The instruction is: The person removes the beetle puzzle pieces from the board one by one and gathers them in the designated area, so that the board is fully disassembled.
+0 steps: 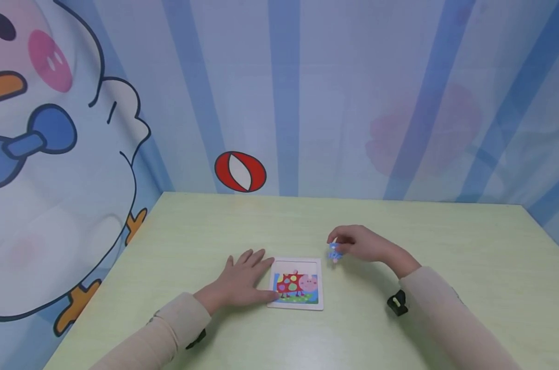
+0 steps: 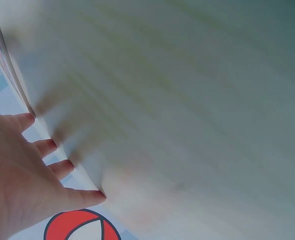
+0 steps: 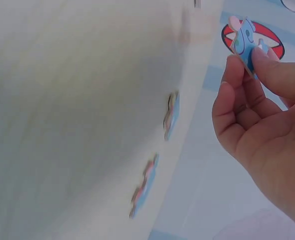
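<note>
A white-framed jigsaw puzzle tray (image 1: 321,288) lies on the table, with a picture of a pink pig face and a red spotted body; its upper strip is bare and pale. My left hand (image 1: 244,282) spreads its fingers beside the tray, index fingertip near the upper left corner and thumb at the lower left edge. Right of the tray, my right hand (image 1: 360,244) pinches a small blue puzzle piece (image 1: 335,253) between thumb and fingers. The right wrist view shows the piece's blue patterned face and a pink tab held above the table.
The pale table (image 1: 168,231) meets a blue striped backdrop (image 1: 321,103) at its far edge. Two thin colored pieces, an upper one (image 3: 172,116) and a lower one (image 3: 144,185), lie on the table in the right wrist view. A dark strap (image 1: 397,303) hangs by the right sleeve.
</note>
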### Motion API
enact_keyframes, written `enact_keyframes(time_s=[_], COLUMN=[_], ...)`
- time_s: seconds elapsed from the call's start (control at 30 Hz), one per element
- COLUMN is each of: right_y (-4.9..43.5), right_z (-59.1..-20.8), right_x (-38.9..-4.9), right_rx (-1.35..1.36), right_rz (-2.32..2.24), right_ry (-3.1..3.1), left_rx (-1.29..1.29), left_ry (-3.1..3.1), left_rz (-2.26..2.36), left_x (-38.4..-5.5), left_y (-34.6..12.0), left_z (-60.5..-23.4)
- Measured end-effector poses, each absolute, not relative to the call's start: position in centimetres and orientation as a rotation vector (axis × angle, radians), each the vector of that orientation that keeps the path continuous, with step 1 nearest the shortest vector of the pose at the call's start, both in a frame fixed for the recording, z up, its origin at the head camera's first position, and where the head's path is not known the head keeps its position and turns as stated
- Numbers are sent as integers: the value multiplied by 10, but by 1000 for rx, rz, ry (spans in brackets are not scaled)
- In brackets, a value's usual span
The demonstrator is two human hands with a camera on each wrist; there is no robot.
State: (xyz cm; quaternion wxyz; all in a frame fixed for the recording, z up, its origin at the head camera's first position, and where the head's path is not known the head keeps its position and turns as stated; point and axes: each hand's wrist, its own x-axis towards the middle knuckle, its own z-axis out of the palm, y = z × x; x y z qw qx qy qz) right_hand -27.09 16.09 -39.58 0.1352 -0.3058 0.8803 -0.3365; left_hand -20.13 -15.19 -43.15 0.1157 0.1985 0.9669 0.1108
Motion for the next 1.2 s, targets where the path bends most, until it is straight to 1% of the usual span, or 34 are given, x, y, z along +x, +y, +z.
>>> enact_keyframes(time_s=[0.33, 0.53, 0.87, 1.2], right_y=[201, 223, 256, 278], right_z=[-381, -378, -380, -389], right_x=[-271, -271, -275, -279], right_rx=[-772, -760, -674, -595], right_rz=[-1006, -998, -898, -881], right_ry=[2570, 2612, 2719, 2730], left_rx=[570, 574, 577, 582], left_ry=[2831, 2828, 2827, 2833], left_rz=[320, 325, 327, 328], left_x=[-200, -200, -200, -200], left_y=[-151, -151, -152, -152], left_z=[-431, -430, -429, -429])
